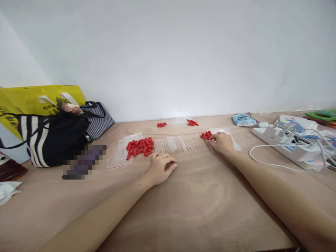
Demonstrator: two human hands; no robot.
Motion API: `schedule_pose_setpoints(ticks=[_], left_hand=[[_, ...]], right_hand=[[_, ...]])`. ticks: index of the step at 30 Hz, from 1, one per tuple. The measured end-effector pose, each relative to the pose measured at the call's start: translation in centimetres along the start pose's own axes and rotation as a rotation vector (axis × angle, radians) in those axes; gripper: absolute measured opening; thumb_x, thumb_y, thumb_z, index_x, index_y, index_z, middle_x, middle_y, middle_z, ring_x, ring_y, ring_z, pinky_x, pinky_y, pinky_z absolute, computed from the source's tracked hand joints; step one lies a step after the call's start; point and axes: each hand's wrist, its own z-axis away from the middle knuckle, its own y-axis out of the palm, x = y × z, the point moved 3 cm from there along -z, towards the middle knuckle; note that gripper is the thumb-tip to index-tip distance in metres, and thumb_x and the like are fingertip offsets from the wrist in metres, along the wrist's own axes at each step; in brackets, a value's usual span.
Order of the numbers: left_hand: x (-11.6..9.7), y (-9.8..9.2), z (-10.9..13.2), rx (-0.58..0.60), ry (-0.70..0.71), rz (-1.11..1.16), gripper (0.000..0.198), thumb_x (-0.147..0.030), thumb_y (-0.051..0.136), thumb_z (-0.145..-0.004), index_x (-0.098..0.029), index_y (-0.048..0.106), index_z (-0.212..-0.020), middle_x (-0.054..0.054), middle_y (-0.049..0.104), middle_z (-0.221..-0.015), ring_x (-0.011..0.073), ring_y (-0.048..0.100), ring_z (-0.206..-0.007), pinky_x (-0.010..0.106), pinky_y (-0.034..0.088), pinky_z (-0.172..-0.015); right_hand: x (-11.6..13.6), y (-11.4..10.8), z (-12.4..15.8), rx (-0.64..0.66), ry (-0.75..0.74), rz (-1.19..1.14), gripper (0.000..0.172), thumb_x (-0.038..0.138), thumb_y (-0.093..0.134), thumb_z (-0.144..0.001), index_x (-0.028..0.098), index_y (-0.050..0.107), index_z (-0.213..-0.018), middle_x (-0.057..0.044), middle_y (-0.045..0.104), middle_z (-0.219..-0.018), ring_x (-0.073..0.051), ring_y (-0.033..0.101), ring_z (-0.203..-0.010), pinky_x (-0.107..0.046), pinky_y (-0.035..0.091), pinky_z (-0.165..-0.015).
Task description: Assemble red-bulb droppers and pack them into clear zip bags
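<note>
My left hand [160, 168] rests on the wooden table [199, 210] with its fingers curled under, just below a row of thin clear tubes [174, 144]. Left of the tubes, a pile of red caps [139, 147] lies beside a clear plastic bag [119, 155]. My right hand [222, 142] reaches forward with its fingers bent at a small heap of red caps [206, 134] and a clear bag [231, 138]. What those fingers grip is hidden. Two more small groups of red caps [192, 122] lie farther back by the wall.
A black and striped bag [56, 138] and a yellow bag [28, 99] stand at the left. A white power strip [286, 145] with plugs and cables lies at the right, next to a blue face mask [243, 120]. A white wall rises behind the table.
</note>
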Motion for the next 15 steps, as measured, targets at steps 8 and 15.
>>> schedule_pose_setpoints(ticks=[8,15], left_hand=[[0.0,0.1,0.1,-0.006,0.013,-0.005,0.011,-0.026,0.05,-0.08,-0.021,0.059,-0.083,-0.001,0.063,-0.084,0.0161,0.056,-0.082,0.036,0.026,-0.079],[0.0,0.0,0.0,0.004,-0.001,-0.017,0.013,-0.027,0.048,-0.08,-0.022,0.06,-0.083,-0.001,0.064,-0.084,0.0168,0.056,-0.082,0.036,0.026,-0.079]], right_hand=[[-0.3,0.9,-0.1,0.029,0.029,-0.072,0.02,0.031,0.052,-0.071,0.02,0.066,-0.081,-0.005,0.059,-0.079,-0.017,0.055,-0.072,-0.025,0.036,-0.061],[-0.4,1.6,0.1,0.016,0.028,-0.121,0.02,0.033,0.052,-0.074,0.021,0.064,-0.083,-0.004,0.057,-0.083,-0.017,0.054,-0.076,-0.026,0.038,-0.064]])
